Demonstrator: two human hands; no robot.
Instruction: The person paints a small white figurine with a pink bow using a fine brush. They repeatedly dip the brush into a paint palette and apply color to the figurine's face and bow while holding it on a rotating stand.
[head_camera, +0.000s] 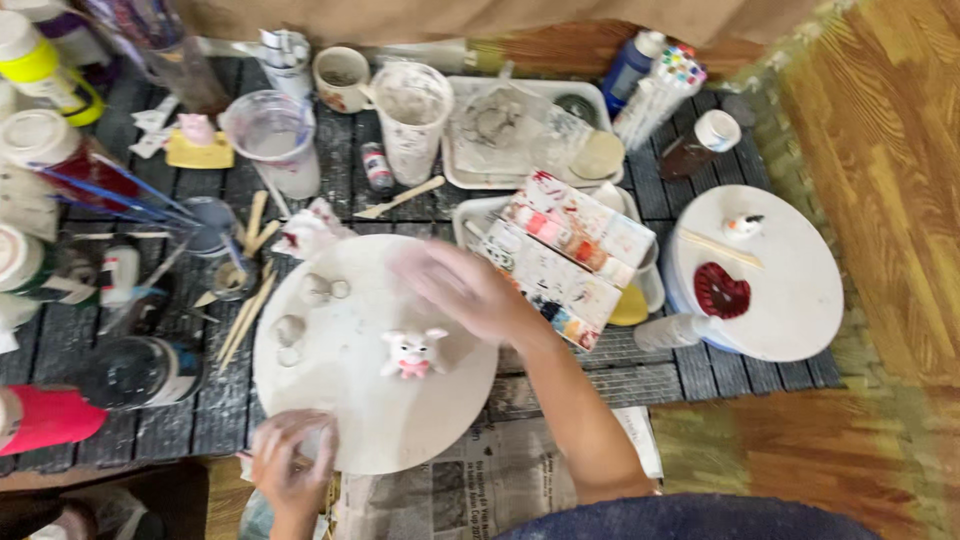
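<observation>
Right hand (468, 290), blurred, spread flat with fingers extended, palm down over the far right part of the round white work board (350, 400). Left hand (292, 462), at the board's near left edge, fingers curled around a small pale lump (310, 445); what the lump is cannot be told. The board lies on a dark slatted table (700, 370), its near edge over newspaper (480, 480). Just right of the right hand, a paint-stained box palette (570, 255); farther right, well apart, a second round white board (780, 300) bearing a red heart-shaped piece (721, 291) and a tiny white figure (742, 226). Beyond the right hand, a smeared white cup (412, 115) and a white tray (530, 130). Between the hands, just near of the right palm, a small white animal figurine (412, 352) with a pink bow. Left of the right hand, small grey clay pieces (318, 290); beside the board, wooden sticks (245, 315).
</observation>
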